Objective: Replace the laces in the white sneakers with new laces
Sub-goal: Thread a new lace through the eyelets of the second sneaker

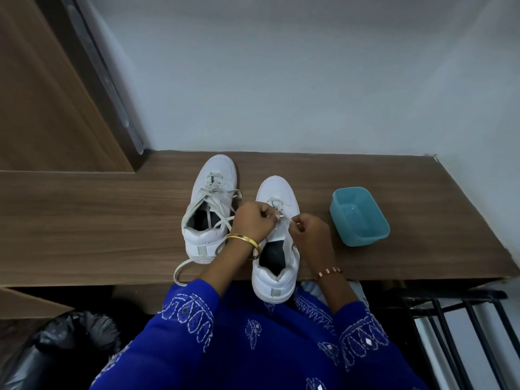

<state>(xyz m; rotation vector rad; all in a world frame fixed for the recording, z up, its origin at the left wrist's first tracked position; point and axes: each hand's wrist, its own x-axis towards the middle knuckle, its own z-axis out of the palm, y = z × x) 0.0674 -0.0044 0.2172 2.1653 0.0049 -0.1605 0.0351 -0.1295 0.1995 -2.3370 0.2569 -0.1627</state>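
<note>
Pinching the lace over the right sneaker, I see both grips closed on it: left hand, right hand.

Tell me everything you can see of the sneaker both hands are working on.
The right-hand white sneaker stands upright on the wooden shelf, toe toward the wall, heel jutting over the front edge. It looks like smooth white leather, with a grey heel tab and a dark insole. A pale lace crosses the eyelets near the toe. The left hand and right hand each pinch lace over the tongue.
</note>
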